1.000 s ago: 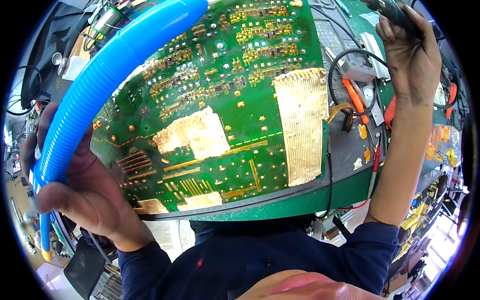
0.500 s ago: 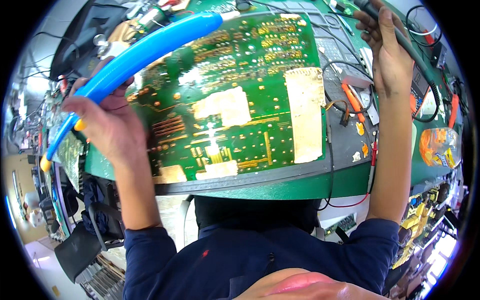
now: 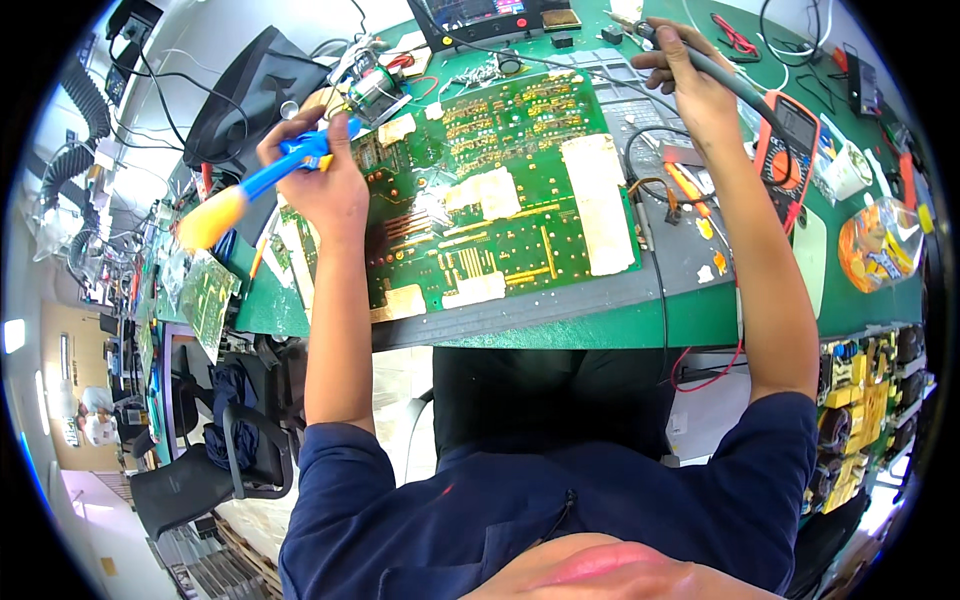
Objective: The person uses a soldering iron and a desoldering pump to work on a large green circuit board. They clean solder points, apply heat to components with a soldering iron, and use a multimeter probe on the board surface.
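Note:
My left hand (image 3: 320, 170) grips a blue tool (image 3: 275, 172) with a yellow end (image 3: 215, 218) pointing down-left, above the left side of a large green circuit board (image 3: 540, 240). The board lies on a dark grey mat (image 3: 460, 320), with gold traces, small components and several pale, coated patches. My right hand (image 3: 690, 80) is raised beyond the board's upper right corner, fingers curled round a black corded handle (image 3: 730, 80); the cable loops down beside my forearm.
An orange multimeter (image 3: 785, 150), clear container with orange contents (image 3: 875, 250) and white cup (image 3: 845, 170) stand right on the green bench (image 3: 520, 337). A small metal device (image 3: 375, 90), black bag (image 3: 235, 95) and screen (image 3: 480, 20) are behind. A person (image 3: 95, 415) and black chair (image 3: 200, 485) are left.
My left hand has moved up and right, tilting the blue tool so its yellow end swings up. My right hand has shifted left with the handle. The view has pulled back, showing more bench.

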A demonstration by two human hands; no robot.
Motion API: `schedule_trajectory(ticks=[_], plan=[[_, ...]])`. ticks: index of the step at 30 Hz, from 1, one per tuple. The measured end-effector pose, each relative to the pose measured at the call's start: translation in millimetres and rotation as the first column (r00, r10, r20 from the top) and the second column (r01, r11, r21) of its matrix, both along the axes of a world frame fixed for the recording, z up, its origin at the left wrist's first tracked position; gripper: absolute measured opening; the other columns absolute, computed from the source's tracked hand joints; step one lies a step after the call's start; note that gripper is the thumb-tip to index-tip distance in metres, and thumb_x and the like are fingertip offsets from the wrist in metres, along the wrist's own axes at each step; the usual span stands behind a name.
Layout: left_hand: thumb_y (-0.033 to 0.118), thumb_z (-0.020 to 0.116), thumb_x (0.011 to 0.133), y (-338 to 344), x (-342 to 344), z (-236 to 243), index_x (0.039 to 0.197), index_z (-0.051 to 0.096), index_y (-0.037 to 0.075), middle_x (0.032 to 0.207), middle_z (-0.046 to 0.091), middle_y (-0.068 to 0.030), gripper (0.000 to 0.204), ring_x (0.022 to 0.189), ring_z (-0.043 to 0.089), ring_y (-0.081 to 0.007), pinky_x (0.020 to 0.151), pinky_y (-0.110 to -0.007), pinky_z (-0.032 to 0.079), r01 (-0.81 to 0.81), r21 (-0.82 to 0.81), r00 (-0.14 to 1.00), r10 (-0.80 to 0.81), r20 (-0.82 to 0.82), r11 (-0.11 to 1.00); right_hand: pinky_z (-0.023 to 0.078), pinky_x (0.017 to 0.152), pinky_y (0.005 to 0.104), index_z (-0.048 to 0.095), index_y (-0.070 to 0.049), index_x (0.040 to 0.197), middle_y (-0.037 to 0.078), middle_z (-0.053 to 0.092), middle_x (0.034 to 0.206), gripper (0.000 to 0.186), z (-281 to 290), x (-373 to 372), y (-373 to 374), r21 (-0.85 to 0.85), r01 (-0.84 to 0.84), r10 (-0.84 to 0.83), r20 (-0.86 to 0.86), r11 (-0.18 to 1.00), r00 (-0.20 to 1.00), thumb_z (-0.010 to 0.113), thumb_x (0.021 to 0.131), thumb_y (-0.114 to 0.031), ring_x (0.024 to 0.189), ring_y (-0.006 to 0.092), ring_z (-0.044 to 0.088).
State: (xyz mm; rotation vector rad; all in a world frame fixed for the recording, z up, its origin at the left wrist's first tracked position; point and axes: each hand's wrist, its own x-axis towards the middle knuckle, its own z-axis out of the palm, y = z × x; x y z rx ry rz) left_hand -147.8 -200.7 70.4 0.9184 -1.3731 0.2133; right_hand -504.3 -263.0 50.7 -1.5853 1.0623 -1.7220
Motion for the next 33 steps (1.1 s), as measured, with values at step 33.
schedule_trajectory(ticks=[33], plan=[[0.009, 0.066, 0.074, 2.0, -160.4, 30.4, 0.099, 0.049, 0.005, 0.070, 0.064, -0.0126, 0.030, 0.067, 0.066, -0.0330, 0.056, -0.042, 0.051, -0.202, 0.382, 0.436, -0.267, 0.860, 0.902, 0.050, 0.094, 0.0451, 0.050, -0.001, 0.107, 0.032, 0.056, 0.121, 0.074, 32.5, 35.8, 55.3, -0.167, -0.559, 0.546, 0.553, 0.812, 0.629, 0.025, 0.092, -0.069, 0.111, 0.0396, 0.059]])
